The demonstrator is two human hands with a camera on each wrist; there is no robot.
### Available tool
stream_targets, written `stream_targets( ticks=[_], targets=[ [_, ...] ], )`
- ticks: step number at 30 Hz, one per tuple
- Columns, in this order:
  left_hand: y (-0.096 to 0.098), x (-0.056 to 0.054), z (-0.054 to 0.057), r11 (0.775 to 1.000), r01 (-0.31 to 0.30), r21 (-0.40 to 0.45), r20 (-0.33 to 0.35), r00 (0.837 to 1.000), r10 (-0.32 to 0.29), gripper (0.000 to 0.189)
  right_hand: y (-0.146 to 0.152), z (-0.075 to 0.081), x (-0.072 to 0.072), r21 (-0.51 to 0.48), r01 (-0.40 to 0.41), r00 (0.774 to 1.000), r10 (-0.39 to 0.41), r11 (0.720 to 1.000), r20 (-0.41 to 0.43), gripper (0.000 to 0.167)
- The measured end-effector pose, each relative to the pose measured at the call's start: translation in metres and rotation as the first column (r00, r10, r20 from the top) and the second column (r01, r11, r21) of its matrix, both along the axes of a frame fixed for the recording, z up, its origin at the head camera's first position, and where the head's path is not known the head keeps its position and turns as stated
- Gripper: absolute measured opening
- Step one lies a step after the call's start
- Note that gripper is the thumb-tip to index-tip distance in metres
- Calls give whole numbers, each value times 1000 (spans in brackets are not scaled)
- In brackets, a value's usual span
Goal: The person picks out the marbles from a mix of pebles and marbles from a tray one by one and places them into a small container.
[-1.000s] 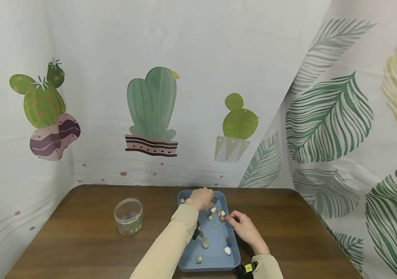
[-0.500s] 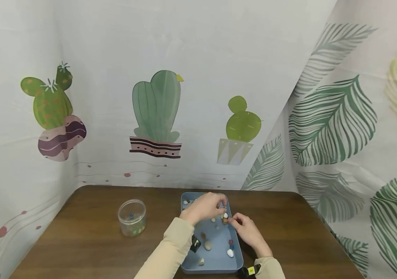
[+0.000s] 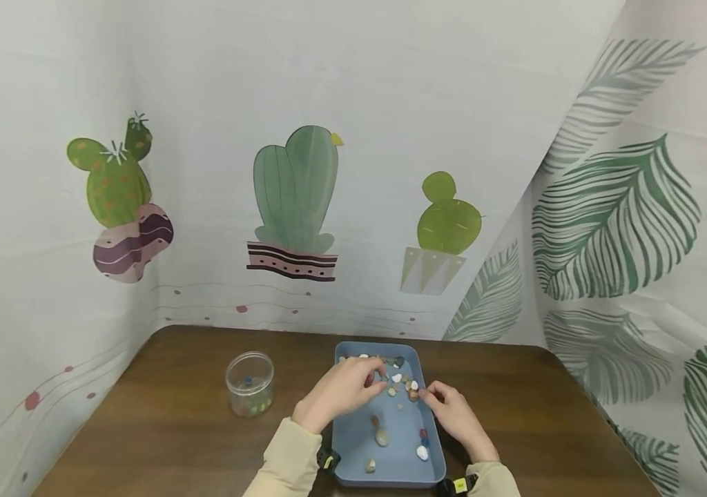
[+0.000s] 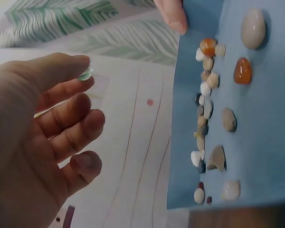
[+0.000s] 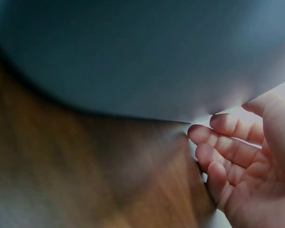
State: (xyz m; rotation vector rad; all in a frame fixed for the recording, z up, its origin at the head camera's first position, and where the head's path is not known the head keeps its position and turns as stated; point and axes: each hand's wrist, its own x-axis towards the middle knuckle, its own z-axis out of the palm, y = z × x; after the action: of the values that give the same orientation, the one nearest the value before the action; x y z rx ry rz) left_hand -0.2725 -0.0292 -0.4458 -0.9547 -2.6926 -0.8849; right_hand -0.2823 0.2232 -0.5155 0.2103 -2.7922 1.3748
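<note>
A blue tray on the table holds scattered pebbles, among them a large grey-beige pebble and an orange pebble. My left hand is above the tray's left side, palm visible in the left wrist view. Between its thumb and index finger it pinches a small clear greenish glass bead; the other fingers are loosely bent. At the tray's right wall my right hand grips the rim, thumb on top and fingers outside, as the right wrist view shows.
A clear round jar stands left of the tray, with a blue bead and greenish pieces inside. Brown wooden table surrounds both. Behind it hangs a white cloth printed with cacti and leaves.
My left hand has lifted from the tray's far end and drawn back leftward, now showing the bead in its pinch. The right hand stays on the rim. The head view has shifted slightly.
</note>
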Motion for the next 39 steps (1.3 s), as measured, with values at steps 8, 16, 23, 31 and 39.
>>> stream_targets(
  ticks=[8, 16, 23, 31, 39],
  targets=[
    [-31, 16, -4, 994, -105, -12, -14, 994, 105, 15, 3, -6, -3, 0, -8, 1000, 8, 1000, 2, 22],
    [-82, 29, 1, 975, -224, -6, -84, 971, 223, 10, 3, -5, -4, 2, -17, 1000, 17, 1000, 7, 20],
    [-121, 36, 2, 921, -390, 18, -88, 917, 390, 11, 7, -4, -1, 10, -12, 1000, 12, 1000, -17, 20],
    [-162, 46, 2, 881, -471, 38, -54, 880, 473, 9, 7, -2, 2, 3, -1, 1000, 1, 1000, 10, 21],
    [-192, 47, -5, 855, -516, 52, -37, 854, 518, 17, 3, 1, 0, 2, 11, 1000, -11, 1000, -1, 20]
  ],
)
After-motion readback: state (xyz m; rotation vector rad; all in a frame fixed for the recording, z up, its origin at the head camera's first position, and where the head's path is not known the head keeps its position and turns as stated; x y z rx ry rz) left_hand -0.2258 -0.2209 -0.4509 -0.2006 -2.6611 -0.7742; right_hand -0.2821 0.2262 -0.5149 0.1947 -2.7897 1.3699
